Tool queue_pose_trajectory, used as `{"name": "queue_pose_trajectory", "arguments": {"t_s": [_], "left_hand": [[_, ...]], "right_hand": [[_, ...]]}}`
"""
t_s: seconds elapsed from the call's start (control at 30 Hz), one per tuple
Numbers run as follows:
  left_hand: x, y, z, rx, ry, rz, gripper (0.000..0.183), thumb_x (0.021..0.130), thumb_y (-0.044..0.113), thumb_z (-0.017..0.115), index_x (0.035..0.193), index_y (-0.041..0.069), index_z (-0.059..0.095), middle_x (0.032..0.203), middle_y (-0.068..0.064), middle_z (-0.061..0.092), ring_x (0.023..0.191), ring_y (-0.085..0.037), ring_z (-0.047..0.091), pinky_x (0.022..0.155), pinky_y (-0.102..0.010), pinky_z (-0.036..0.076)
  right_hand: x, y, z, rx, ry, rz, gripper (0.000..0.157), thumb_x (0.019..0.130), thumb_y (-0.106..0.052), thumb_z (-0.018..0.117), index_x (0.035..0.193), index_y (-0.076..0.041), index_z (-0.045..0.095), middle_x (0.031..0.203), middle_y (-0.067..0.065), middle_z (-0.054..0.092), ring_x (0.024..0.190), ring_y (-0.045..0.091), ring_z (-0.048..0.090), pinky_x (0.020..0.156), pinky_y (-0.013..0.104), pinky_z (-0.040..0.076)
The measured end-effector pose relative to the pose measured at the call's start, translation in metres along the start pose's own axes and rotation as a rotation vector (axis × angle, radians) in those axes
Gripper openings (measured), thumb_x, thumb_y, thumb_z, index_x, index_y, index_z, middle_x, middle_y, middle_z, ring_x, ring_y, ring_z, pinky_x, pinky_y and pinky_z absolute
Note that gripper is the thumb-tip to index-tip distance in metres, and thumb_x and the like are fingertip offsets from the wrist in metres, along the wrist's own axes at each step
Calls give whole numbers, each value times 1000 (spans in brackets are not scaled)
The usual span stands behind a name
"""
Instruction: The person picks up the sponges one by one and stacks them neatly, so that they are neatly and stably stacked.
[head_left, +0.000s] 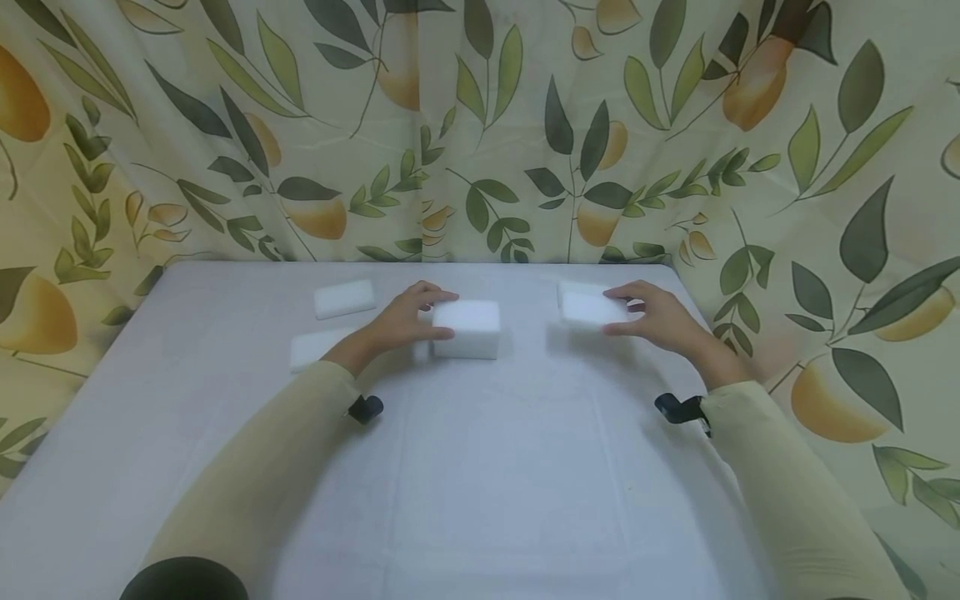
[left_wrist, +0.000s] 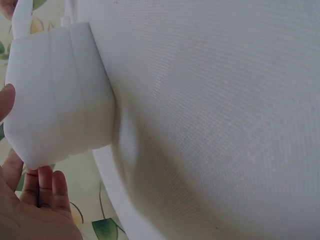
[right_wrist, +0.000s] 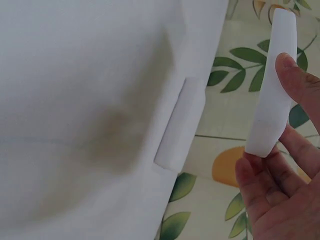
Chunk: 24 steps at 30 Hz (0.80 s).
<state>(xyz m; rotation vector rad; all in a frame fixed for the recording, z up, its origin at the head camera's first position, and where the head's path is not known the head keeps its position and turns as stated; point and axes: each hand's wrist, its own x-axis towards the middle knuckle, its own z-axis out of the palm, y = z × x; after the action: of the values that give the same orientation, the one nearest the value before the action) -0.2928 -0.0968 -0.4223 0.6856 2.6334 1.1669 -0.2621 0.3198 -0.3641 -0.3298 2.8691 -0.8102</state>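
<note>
In the head view my left hand (head_left: 408, 319) grips a stack of white foam blocks (head_left: 467, 330) at its left side, thumb on the near side and fingers behind. The left wrist view shows layers in the stack (left_wrist: 60, 95), its lowest face at the tablecloth. My right hand (head_left: 660, 318) pinches one white foam block (right_wrist: 277, 85) by its edges between thumb and fingertips, raised off the table. Under it, another white foam block (right_wrist: 182, 125) lies flat on the cloth; from the head it is largely covered by the held block (head_left: 596, 307).
Two more white blocks lie left of the stack, one farther back (head_left: 345, 298) and one nearer (head_left: 318, 347), partly behind the left forearm. A white cloth covers the table (head_left: 510, 475). A leaf-and-fruit patterned curtain (head_left: 525, 125) hangs right behind its far edge.
</note>
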Motion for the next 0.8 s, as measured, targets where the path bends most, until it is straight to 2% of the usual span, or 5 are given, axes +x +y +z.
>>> {"name": "queue_pose_trajectory", "arguments": {"t_s": [0.37,0.53,0.8], "left_hand": [[1,-1,1,-8,10,19,64,83,36,78,141,19,55,133,-7,47,125,-29,50,107,-45,41],[1,-2,1,-22,6,18,65,83,36,78,141,20,54,134,-7,46,125,-30,49,107,-46,41],[0,-1,0,-35,6,18,65,83,36,79,141,20,55,134,-7,47,123,-30,50,106,-45,42]], "right_hand": [[8,-16,4,13,9,-47,68,81,-28,82,137,-2,54,141,20,46,126,41,49,106,52,42],[14,-23,8,4,3,-38,71,79,-32,82,138,-5,54,142,18,46,127,41,49,105,53,43],[21,-36,11,16,-18,-48,72,80,-30,82,140,-3,52,144,20,44,128,41,48,106,51,43]]}}
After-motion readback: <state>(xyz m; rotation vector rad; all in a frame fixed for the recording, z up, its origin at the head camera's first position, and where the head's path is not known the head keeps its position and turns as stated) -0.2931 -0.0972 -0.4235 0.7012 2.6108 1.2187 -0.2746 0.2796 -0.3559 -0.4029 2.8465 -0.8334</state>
